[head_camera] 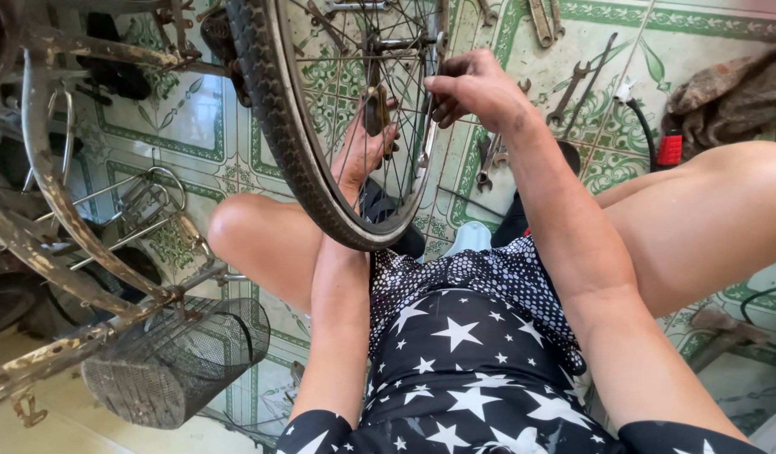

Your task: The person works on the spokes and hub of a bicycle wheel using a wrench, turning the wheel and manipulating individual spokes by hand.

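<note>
One bicycle wheel (pixel 321 151) fills the top of the view, tyre low between the person's two bare knees; the left hand (pixel 364 150) reaches through the spokes from behind, fingers curled round a small brownish tool (pixel 376 109), though the spokes blur what kind it is; the right hand (pixel 470 86) sits at the rim's near side, fingers pinched narrow on something at the spokes, too small to tell; on the patterned tile floor (pixel 195 126) I count at least four wrenches (pixel 573 88) scattered beyond the wheel; one wire basket (pixel 182 361) hangs lower left off a rusty bike frame (pixel 60 210); one red-capped hose (pixel 667 150) lies right, beside one brown rag (pixel 733 92).
</note>
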